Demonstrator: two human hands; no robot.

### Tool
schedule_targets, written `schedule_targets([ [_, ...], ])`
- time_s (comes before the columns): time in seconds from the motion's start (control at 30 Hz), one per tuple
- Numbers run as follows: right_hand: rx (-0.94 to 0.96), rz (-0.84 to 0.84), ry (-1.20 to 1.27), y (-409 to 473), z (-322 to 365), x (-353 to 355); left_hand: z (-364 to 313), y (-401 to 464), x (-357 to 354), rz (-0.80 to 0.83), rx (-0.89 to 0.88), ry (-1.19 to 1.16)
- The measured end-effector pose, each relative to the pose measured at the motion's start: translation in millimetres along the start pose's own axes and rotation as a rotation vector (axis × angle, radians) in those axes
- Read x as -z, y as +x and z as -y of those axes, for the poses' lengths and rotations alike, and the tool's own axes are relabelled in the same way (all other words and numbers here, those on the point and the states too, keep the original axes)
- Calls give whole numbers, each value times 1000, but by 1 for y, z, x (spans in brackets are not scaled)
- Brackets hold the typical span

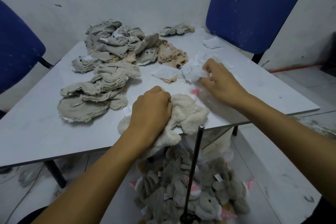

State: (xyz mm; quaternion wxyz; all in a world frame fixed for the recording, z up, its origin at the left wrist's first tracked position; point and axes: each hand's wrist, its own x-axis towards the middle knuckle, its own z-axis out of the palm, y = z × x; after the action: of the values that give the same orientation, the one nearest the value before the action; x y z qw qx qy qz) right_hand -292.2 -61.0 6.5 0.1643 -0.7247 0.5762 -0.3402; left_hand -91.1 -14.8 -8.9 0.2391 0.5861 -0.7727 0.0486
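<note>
Your left hand point(151, 112) is closed into a fist around the cream plush piece point(190, 112). This piece lies at the near edge of the table point(45, 132), and one part of it hangs down over the edge under your wrist. Your right hand point(221, 81) is further back and to the right, with fingers curled, and it pinches a white crumpled wad point(190, 74) that rests on the table. What this wad is made of I cannot tell. Behind your hands there is a grey fabric pile point(112, 42) with beige pieces point(171, 53) just beside it. A black rod point(194, 169) stands upright in front of the table edge, among grey plush toys point(200, 196) on the floor.
</note>
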Motion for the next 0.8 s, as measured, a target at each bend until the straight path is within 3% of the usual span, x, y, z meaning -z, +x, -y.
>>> schedule_targets([
  [0.1,-299,-60,681,1,16,6,-6,3,-1,49,82,11],
  [0.17,-389,2,907,1,22,10,-8,3,-2,79,89,-30],
  [0.33,-407,167,887,0,34,4,-6,2,4,10,171,-262],
  [0.4,-328,184,831,-2,38,2,-6,3,5,5,169,-267],
  [0.43,-181,136,673,-4,40,2,-6,4,4,17,152,-239],
  [0.53,358,-35,-102,-9,46,0,-6,6,2,40,139,-205],
  [0.57,386,-48,-141,-10,46,-2,-5,7,1,45,144,-211],
  [0.8,77,-27,212,-14,43,-12,5,9,4,88,273,-419],
])
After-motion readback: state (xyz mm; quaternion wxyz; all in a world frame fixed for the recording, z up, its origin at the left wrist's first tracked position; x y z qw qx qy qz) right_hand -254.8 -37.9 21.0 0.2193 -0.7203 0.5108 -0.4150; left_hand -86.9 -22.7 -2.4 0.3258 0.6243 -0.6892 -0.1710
